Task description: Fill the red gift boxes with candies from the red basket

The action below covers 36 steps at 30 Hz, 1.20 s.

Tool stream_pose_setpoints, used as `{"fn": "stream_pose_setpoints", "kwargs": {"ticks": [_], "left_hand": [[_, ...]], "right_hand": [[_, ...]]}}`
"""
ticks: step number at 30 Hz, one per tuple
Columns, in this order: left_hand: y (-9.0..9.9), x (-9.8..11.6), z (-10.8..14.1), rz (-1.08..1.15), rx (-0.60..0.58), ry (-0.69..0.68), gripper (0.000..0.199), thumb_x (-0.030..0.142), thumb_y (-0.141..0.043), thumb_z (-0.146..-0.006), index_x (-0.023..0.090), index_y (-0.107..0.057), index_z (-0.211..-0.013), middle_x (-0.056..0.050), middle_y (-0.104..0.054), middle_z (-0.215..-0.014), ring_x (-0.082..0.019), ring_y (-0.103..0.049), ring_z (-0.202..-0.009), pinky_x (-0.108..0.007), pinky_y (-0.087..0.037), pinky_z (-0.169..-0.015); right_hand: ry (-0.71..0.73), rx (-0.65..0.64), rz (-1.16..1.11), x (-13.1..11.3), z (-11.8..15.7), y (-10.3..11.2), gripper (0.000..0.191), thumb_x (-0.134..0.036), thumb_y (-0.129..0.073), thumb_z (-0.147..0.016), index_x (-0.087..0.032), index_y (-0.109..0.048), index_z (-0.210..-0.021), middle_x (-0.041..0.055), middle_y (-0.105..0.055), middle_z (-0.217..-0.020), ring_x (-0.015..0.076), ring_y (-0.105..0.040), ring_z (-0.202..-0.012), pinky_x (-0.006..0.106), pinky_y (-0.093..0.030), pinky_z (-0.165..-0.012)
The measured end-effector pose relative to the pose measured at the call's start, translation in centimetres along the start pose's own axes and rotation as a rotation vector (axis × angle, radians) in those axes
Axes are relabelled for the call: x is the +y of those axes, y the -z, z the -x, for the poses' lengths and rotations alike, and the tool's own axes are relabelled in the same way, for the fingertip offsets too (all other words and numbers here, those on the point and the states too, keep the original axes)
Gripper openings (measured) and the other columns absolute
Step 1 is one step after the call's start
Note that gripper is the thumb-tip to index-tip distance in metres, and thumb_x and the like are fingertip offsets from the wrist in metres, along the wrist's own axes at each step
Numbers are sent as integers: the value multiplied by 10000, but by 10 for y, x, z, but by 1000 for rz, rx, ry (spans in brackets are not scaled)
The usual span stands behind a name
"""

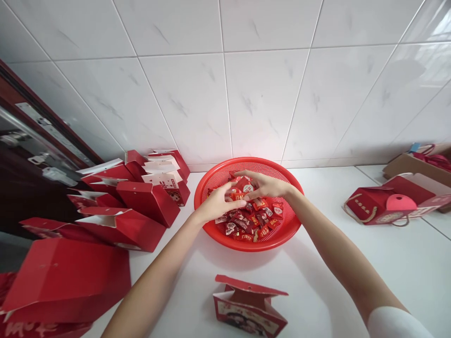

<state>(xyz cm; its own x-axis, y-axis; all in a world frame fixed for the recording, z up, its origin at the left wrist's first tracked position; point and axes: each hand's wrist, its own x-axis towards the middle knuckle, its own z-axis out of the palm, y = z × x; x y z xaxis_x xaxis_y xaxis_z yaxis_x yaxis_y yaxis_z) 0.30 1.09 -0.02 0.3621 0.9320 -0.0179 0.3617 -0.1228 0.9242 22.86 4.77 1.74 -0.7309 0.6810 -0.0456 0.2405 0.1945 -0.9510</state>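
Two hands at the colander [251,246]: wrapped candies [246,220] lie inside, beneath and nearside of the fingers; right hand [269,186], fingers parted; left hand [215,204], equally near, grip undetermined; open gift box [248,311] nearside of colander

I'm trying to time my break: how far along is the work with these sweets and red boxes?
The roped box on the right looks closed, so perhaps done. The left hand and right hand are among wrapped sweets in the basket. The near box gapes open, as do several left-hand boxes; much seems left, though their contents are hidden.
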Motion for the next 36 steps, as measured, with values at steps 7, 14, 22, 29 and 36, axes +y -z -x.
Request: {"fn": "stream_pose_setpoints", "kwargs": {"ticks": [7, 14, 22, 29, 36], "left_hand": [[2, 6, 2, 211, 37, -93, 457, 647, -802, -742, 198, -742, -805, -9, -701, -674, -173, -649, -580, -285, -541, -573], [5, 2, -1, 369, 433, -87, 434, 585, -838, -672, 185, -761, -823, 23, -603, -564, -127, -543, -504, -235, -403, -475], [7, 10, -1, 568, 544, -52, 306, 449, -782, -615, 187, -628, -654, 43, -577, -609, -75, -485, -481, -214, -378, -495], [7, 11, 1, 567, 515, -58, 328, 454, -783, -600, 182, -602, -626, 43, -565, -611, -68, -479, -476, -216, -381, -506], [7, 9, 1, 524, 445, -29, 354, 504, -793, -620, 177, -665, -667, 20, -614, -637, -90, -519, -498, -227, -379, -512]], "right_hand": [[34, 38, -39, 2, -8, -5, 927, -291, -853, -791, -275, -378, -1586, 89, -714, -1227, 144, -714, -687, 271, -606, -573], [-2, 350, -33, 9, -8, 9, 589, -236, -807, -807, -206, -605, -1360, 73, -774, -1006, 212, -761, -847, 346, -646, -767], [-213, 468, 500, 23, -15, 15, 130, -145, -664, -836, -199, -747, -922, 72, -781, -960, 257, -729, -945, 351, -589, -815], [-403, 346, 636, 31, -22, -8, 453, -208, -872, -654, -196, -742, -1087, 152, -764, -1067, 402, -691, -1070, 450, -557, -859], [-346, 494, 399, 13, -21, 11, 230, -226, -544, -822, -167, -698, -982, 130, -774, -952, 282, -730, -863, 350, -574, -694]]}}
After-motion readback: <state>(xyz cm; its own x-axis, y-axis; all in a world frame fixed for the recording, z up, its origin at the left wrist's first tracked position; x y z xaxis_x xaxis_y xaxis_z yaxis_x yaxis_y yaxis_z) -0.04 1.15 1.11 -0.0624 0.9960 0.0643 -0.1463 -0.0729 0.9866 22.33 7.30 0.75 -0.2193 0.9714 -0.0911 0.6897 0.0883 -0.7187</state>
